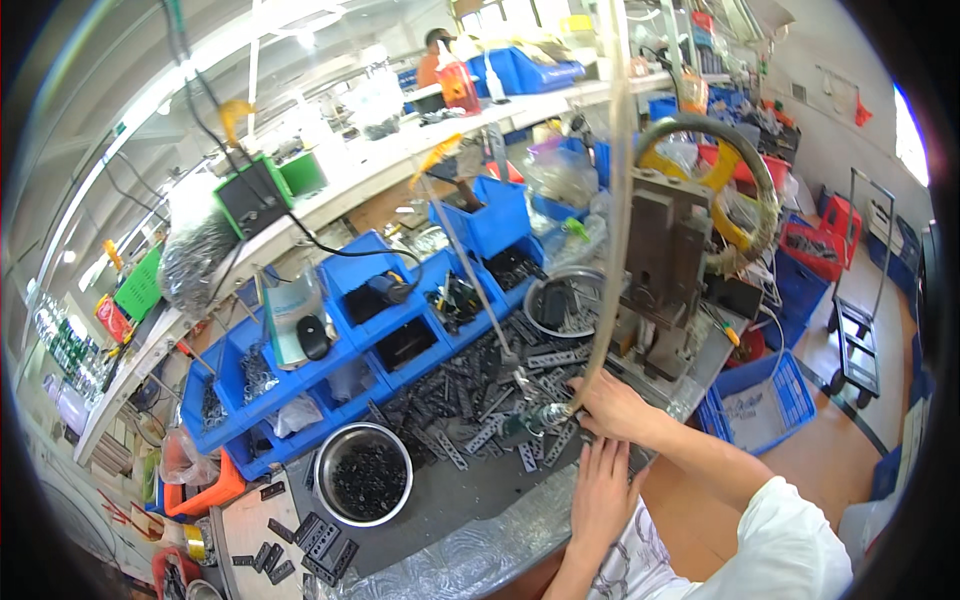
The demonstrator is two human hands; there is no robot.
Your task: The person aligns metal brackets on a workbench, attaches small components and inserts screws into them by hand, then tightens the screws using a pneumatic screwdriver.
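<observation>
My right hand (pixel 612 408) is at the right front of the bench, fingers curled, beside the lower end of a clear hose (pixel 612 260). What it grips is hidden. Just below it, my left hand (pixel 603 492) lies at the bench's front edge with its fingers stretched out, fingertips close under the right hand. Left of the right hand, a hand-held tool with a greenish see-through body (pixel 535 420) lies on a heap of dark slotted plates (pixel 455 400). A dark machine press (pixel 665 260) with a big handwheel (pixel 765 190) stands behind my hands.
Blue bins (pixel 400 345) with small parts line the bench's back. A steel bowl (pixel 403 490) of black pieces stands front left, near stacked black blocks (pixel 325 548). Another metal bowl (pixel 540 318) sits by the press. A blue crate (pixel 800 400) and trolley (pixel 856 335) are at right.
</observation>
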